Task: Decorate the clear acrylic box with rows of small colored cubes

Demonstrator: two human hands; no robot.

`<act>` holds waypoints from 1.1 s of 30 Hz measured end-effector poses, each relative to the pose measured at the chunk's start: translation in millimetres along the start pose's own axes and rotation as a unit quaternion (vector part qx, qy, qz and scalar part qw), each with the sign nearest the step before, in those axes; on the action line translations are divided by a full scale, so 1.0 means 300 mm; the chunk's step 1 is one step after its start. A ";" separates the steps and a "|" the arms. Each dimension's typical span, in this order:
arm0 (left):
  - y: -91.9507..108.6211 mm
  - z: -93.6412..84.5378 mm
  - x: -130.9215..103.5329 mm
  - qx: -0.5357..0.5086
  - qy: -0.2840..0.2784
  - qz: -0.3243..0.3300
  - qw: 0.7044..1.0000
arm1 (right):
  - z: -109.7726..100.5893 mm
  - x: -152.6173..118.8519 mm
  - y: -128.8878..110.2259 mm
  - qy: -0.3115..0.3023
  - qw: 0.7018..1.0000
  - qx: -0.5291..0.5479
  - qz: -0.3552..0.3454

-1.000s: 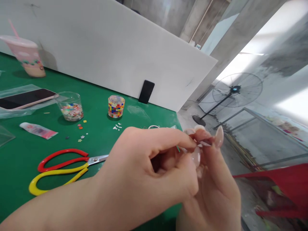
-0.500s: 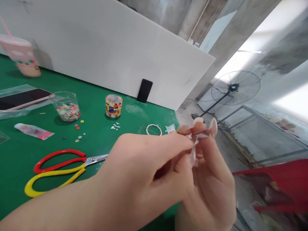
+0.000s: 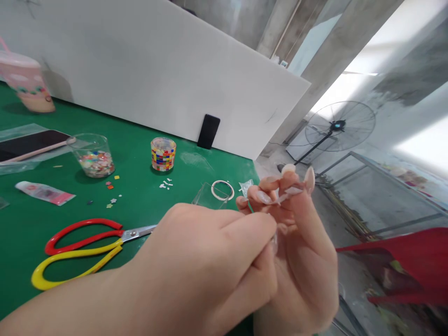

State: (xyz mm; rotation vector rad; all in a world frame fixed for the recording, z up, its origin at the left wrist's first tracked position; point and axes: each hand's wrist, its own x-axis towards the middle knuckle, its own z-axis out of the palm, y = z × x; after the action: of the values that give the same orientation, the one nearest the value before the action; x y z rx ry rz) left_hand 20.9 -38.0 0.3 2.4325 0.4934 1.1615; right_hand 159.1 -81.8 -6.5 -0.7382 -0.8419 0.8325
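Presently pinching strip in right hand, aligned eight-to-two o'clock; holding left hand fingers closed, on what cannot tell. Noted sequins in cup, left hand's ten o'clock.

And it's a green worktop, scissors gripped in red and yellow, black phone at the far edge, jar chequered red, yellow, blue!

Ahead of me, a white partition panel slants along the back of the green tabletop. To my right, a black pedestal fan stands on the grey concrete floor, near a metal-framed rack and a red plastic chair. Bright light patches the bare concrete wall.
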 end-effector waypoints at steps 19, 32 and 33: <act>0.011 -0.047 0.027 -0.072 0.014 -0.077 0.994 | 0.008 -0.005 -0.022 -0.069 0.997 -0.022 -0.039; 0.004 -0.048 0.038 -0.245 -0.031 -0.204 0.947 | 0.028 -0.020 -0.032 -0.042 0.998 0.042 0.035; 0.002 -0.053 0.033 -0.244 -0.029 -0.198 0.949 | 0.029 -0.019 -0.033 -0.038 0.997 0.046 0.041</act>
State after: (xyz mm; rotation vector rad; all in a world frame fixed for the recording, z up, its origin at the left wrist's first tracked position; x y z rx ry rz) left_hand 14.2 -30.5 16.4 1.8328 0.5647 0.9050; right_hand 152.6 -89.3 3.7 -0.6663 -0.8397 0.9726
